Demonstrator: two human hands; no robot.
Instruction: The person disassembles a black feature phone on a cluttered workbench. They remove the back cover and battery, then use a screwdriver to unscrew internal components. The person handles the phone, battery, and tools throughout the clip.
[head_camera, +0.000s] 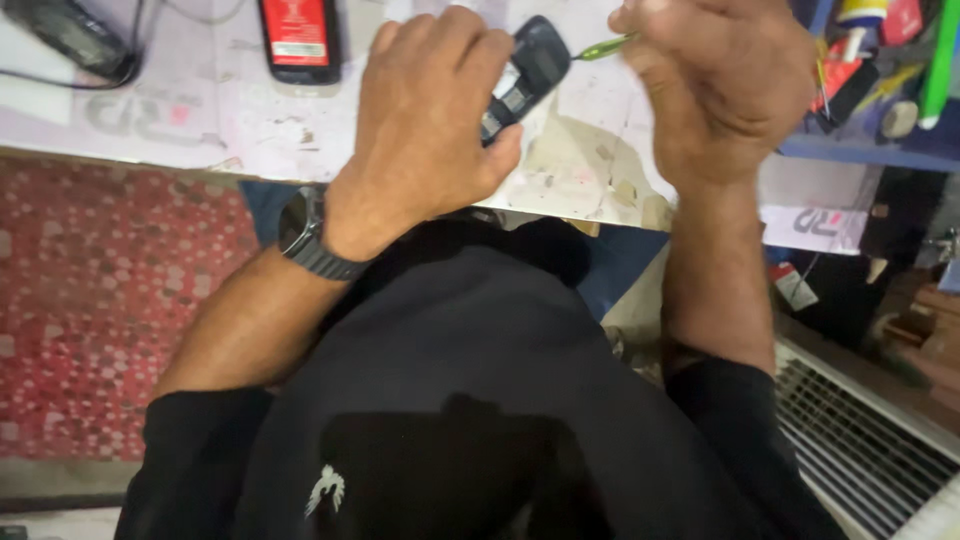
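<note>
Small dark phone (525, 75) grasped by left hand (425, 120) near surface (200, 110) edge, right hand (720, 85) clenched on blurred green tool (603, 47), tip hidden.

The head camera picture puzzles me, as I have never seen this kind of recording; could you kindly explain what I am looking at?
There is no machine here: a person wears a camera on the head, so you look down over a black top at their two bare hands. The left hand, with a dark wristwatch, grips a small dark phone above a worn white worktop. The right hand holds a thin green-tipped tool pointed at the phone's end. A red and black phone lies on the worktop farther back. A blue shelf with assorted small items stands at the right.
</note>
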